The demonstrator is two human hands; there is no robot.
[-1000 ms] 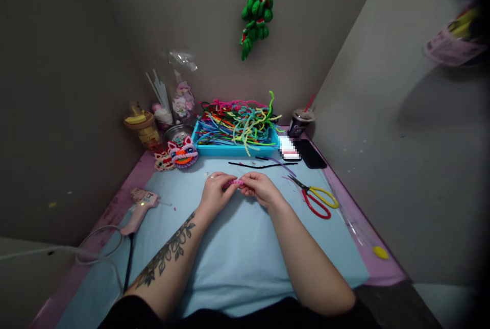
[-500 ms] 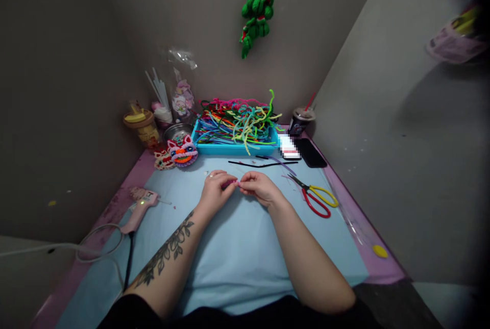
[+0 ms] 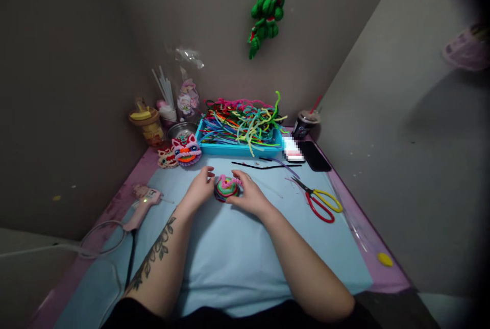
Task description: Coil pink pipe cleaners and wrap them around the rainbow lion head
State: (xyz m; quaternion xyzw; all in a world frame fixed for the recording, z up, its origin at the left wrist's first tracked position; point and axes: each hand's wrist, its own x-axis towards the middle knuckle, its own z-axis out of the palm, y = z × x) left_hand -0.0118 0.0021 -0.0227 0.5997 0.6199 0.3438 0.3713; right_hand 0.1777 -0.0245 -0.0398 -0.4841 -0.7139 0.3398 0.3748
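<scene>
A round, coiled pipe-cleaner piece (image 3: 222, 192) in green, red and dark bands lies on the blue cloth, with a curled pink pipe cleaner (image 3: 225, 181) across its top. My right hand (image 3: 250, 195) has its thumb against the lower right side and its fingers around the upper right, by the pink end. On the other side, my left hand (image 3: 201, 188) is beside the piece with fingers apart and curved, holding nothing that I can see. Yellow-and-red-handled scissors (image 3: 317, 200) lie right of my hands. At left rests a pink glue gun (image 3: 143, 206).
A blue tray (image 3: 241, 150) heaped with pipe cleaners stands at the back. Lion-head ornaments (image 3: 186, 151) sit left of it. Two phones, one black (image 3: 314, 156), and a drink cup (image 3: 305, 124) are at right. Loose black pipe cleaners (image 3: 264, 167) lie before the tray.
My hands have moved apart from pinching a small pink piece together. Between them the round coiled piece now shows. The whole view has shifted slightly.
</scene>
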